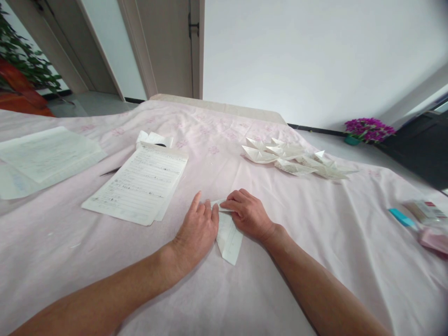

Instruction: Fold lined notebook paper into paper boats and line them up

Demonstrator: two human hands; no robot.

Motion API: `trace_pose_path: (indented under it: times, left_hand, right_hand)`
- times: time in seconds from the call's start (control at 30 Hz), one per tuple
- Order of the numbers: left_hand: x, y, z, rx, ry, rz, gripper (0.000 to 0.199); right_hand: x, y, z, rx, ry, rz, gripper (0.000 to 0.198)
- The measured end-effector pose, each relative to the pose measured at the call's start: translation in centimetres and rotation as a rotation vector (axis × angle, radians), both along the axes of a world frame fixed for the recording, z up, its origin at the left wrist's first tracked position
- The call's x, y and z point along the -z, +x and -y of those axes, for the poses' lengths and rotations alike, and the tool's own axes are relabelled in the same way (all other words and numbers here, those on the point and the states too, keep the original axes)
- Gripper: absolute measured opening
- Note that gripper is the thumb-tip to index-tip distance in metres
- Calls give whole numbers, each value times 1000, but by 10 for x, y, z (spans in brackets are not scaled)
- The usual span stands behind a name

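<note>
A small folded sheet of paper lies on the cloth in front of me, with a pointed lower end. My left hand holds down its upper left part, thumb side on the paper and one finger raised. My right hand has its fingers curled over the upper right edge of the same paper. The fingertips of both hands nearly meet at the top fold and partly hide it. Beyond my right hand sits a cluster of several folded paper boats.
Left of my hands lie handwritten sheets, with a dark pointed blade tip showing from underneath. More paper is at the far left. A blue eraser-like block and a pink item rest at right on the wrinkled pink tablecloth.
</note>
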State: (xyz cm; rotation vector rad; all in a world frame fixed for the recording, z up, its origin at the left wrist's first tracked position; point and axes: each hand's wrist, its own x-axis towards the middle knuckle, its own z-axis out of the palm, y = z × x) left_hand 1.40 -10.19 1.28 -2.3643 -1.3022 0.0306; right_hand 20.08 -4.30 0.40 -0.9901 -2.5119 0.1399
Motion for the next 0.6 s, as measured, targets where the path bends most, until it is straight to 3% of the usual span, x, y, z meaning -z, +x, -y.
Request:
trace_pose_path:
  times: [0.6]
  left_hand:
    - [8,-3,0,19,-14,79,39]
  right_hand:
    - [4,0,-3,14,-68,-95,45]
